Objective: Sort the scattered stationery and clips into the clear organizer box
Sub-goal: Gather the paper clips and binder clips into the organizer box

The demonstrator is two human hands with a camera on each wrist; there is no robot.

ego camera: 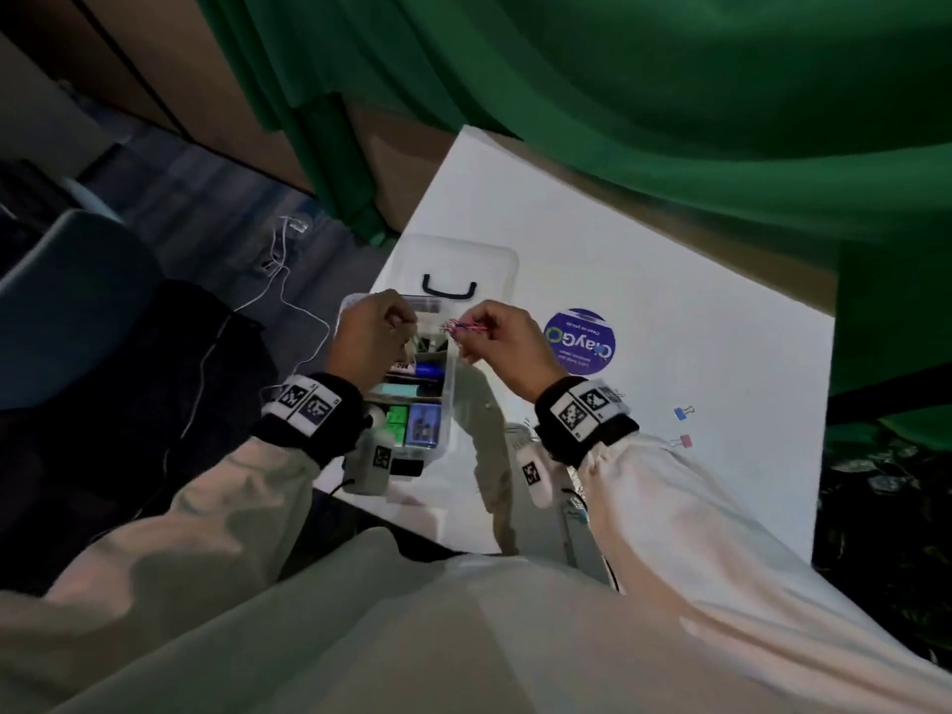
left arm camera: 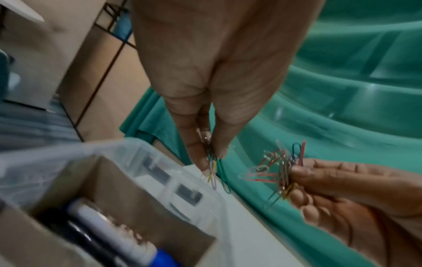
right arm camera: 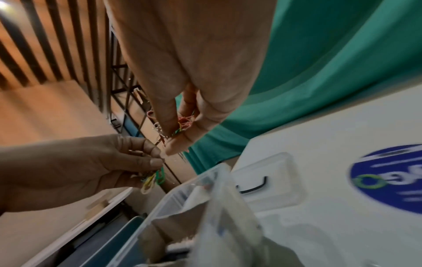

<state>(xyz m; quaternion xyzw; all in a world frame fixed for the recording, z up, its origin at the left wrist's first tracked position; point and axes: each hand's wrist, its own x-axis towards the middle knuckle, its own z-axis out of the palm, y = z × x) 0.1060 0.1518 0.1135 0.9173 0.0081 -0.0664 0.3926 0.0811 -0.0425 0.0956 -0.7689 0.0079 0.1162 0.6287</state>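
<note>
Both hands hover over the far end of the clear organizer box (ego camera: 447, 404), which holds markers and small coloured packs. My left hand (ego camera: 378, 334) pinches a few coloured paper clips (left arm camera: 215, 173) between thumb and fingertips above the box. My right hand (ego camera: 502, 342) pinches a larger tangled bunch of coloured paper clips (ego camera: 461, 328) just right of the left hand. That bunch (left arm camera: 277, 176) shows red, blue and yellow clips in the left wrist view. In the right wrist view the left hand's clips (right arm camera: 154, 178) hang above the box rim (right arm camera: 182, 191).
The box's clear lid (ego camera: 458, 270) with a black handle lies behind the box. A round purple sticker (ego camera: 579, 341) lies on the white table to the right. A blue binder clip (ego camera: 684, 413) and a pink one (ego camera: 682, 441) lie near the right wrist. Green cloth hangs behind.
</note>
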